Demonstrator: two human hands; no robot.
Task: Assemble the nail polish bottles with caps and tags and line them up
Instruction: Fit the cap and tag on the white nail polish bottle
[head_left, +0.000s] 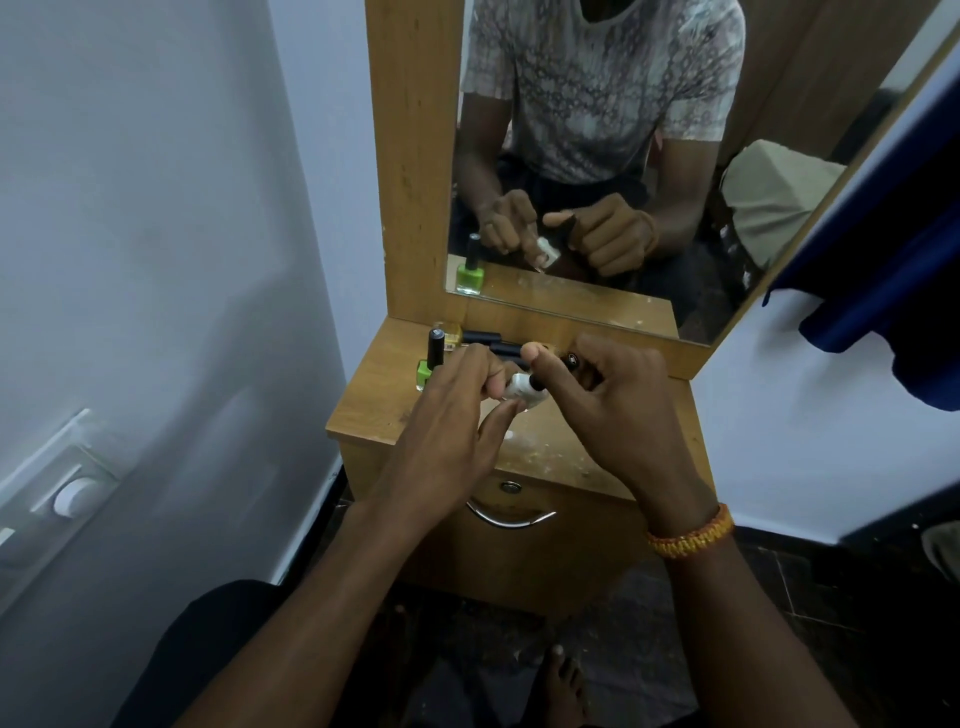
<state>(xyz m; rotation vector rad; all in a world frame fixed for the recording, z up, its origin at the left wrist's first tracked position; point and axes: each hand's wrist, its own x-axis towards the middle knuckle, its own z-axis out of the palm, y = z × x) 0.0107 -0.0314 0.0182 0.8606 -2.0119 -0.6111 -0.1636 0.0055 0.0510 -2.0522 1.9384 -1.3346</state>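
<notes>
Behind both hands' fingers (498, 415), green bottle (427, 370) and loose caps (493, 343) crowd the dresser top (374, 405).

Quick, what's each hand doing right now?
Left hand: closed on the white nail polish bottle.
Right hand: closed on a black cap at the bottle's neck.

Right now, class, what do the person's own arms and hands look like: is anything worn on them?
Both forearms are bare, with no sleeves reaching them. The right wrist wears a braided orange and yellow thread band. The left hand and wrist show no band, and no gloves are worn on either hand; the right hand shows no rings.
</notes>
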